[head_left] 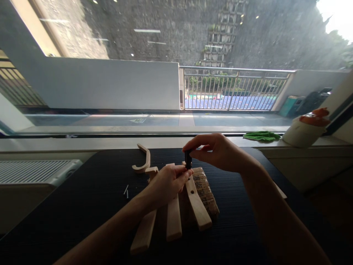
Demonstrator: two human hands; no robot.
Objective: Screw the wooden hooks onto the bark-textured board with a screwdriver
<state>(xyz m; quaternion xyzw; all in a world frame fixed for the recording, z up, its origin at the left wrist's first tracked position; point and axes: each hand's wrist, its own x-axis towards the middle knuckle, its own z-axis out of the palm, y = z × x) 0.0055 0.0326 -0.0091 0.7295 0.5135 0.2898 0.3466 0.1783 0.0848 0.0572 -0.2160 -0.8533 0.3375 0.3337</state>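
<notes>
My right hand (pixel 213 151) grips the top of a short, upright black tool (pixel 188 159) that looks like a screwdriver, with its handle between thumb and fingers. At its lower end, the fingers of my left hand (pixel 172 178) are pinched together, and what they hold is hidden. Just below them lies a pale wooden piece (pixel 197 206) with a dark round hole. Two more wooden pieces, a middle one (pixel 173 221) and a left one (pixel 143 232), extend from under my left hand. Beneath the right-hand piece is a taped cardboard block (pixel 205 189) with dark print.
A curved wooden piece (pixel 147 158) lies at the back left of the black table (pixel 110 221). Thin metal screws (pixel 126 191) rest left of my forearm. On the windowsill are a green cloth (pixel 261 136) and a white pot (pixel 305 131). A radiator (pixel 41 171) stands left.
</notes>
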